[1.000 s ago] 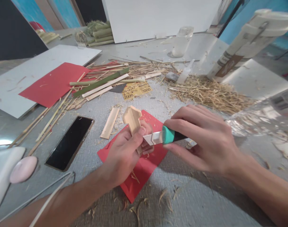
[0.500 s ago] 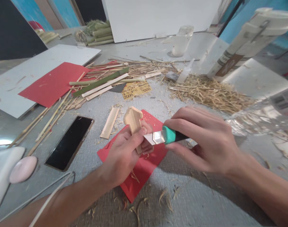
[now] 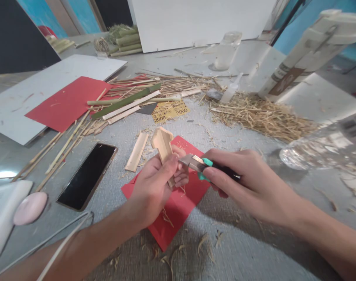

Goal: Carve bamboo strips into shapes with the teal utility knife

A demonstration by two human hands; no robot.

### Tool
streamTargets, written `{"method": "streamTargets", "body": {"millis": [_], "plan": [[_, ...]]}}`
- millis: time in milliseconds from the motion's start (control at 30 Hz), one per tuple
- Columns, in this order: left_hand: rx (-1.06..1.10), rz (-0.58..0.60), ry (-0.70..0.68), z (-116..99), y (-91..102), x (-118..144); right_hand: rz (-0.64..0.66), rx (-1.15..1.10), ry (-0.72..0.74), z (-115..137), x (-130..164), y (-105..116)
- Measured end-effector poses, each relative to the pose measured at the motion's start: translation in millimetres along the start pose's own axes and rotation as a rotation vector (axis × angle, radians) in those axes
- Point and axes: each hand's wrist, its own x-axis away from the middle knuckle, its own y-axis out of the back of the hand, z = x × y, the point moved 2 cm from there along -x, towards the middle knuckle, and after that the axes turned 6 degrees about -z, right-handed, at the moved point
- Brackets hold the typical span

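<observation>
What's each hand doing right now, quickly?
Left hand: closed, holding a carved piece of wood.
Right hand: closed around a utility knife, its blade pointing toward the left hand.

A carved wooden piece (image 3: 165, 144) is held in the left hand (image 3: 150, 191) above a paper sheet (image 3: 173, 226), with a utility knife (image 3: 199, 164) held in the right hand (image 3: 248, 175) just to its right. To the left, a smartphone (image 3: 87, 175) is laid; between it and the piece, a flat slat (image 3: 137, 151) is placed. Behind, sandpaper (image 3: 175, 111) is set before scattered sticks (image 3: 172, 84), flanked on the right by a shavings pile (image 3: 262, 115). A glass jar (image 3: 227, 50) is stood farther back.
</observation>
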Motion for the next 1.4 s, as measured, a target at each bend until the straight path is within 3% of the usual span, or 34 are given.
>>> {"method": "streamTargets", "body": {"millis": [567, 1100, 1400], "plan": [[-0.087, -0.091, 0.017, 0.4, 4.7, 0.8, -0.005, 0.056, 0.013, 0.8, 1.2, 0.2], [-0.083, -0.093, 0.032, -0.8, 4.7, 1.2, -0.002, 0.055, 0.01, 1.0, 1.6, -1.5], [-0.046, 0.014, 0.043, 8.5, 4.1, 0.9, 0.009, 0.038, -0.022, 0.0, 2.1, -5.5]]}}
